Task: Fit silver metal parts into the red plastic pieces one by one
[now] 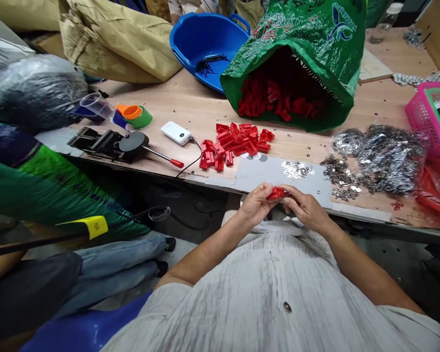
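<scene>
At lower centre, the left hand (255, 203) and right hand (305, 208) together pinched one red plastic clip (275, 193) just below the tabletop (190, 105) edge, while a loose pile of red clips (234, 144) and a full green sack (297, 58) above looked untouched.

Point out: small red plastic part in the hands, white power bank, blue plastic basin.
small red plastic part (276, 193), head view, its exposed top between both hands
white power bank (176, 133), head view, middle of its top face
blue plastic basin (190, 36), head view, bare inner wall
</scene>
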A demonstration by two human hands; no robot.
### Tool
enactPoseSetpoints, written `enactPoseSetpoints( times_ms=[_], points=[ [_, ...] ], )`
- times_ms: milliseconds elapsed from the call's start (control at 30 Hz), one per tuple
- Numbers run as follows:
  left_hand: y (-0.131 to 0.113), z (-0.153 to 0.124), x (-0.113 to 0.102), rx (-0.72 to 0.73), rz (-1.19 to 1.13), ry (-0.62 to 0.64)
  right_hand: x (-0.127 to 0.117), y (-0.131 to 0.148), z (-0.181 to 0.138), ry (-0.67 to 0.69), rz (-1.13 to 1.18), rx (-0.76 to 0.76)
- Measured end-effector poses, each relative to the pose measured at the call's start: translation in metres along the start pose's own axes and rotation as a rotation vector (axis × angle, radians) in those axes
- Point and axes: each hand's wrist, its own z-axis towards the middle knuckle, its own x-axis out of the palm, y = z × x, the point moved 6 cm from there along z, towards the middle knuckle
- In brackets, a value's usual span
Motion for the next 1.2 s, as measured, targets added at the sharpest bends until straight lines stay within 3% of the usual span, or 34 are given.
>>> enactPoseSetpoints(
  times_ms=[333, 500, 667, 833, 967, 1067, 1200],
  points=[
    [0.014, -0.005, 0.008, -0.105, -0.249, -0.173, -0.004, 0.005, 0.003, -0.1, -0.095, -0.039],
    [0.013, -0.006, 0.012, -0.014, -0.25, -0.152, 0.0, -0.004, 0.005, -0.21, -0.087, -0.032],
    [0.016, -0.008, 0.005, -0.014, -0.176, -0.131, 0.005, -0.014, 0.007, -0.202, 0.124, -0.005],
    [0.019, -0.012, -0.02, -0.073, 0.224, -0.074, -0.016, -0.032, 0.006, -0.22, 0.033, 0.138],
    [0.021, -0.011, -0.055, -0.072, 0.887, -0.141, -0.06, -0.055, -0.001, -0.436, -0.268, 0.229],
    [0.022, -0.009, -0.068, -0.055, 1.356, -0.151, -0.088, -0.07, -0.007, -0.535, -0.396, 0.246],
    [0.025, -0.006, -0.07, -0.038, 1.385, -0.092, -0.115, -0.085, -0.015, -0.56, -0.497, 0.283]
  ],
)
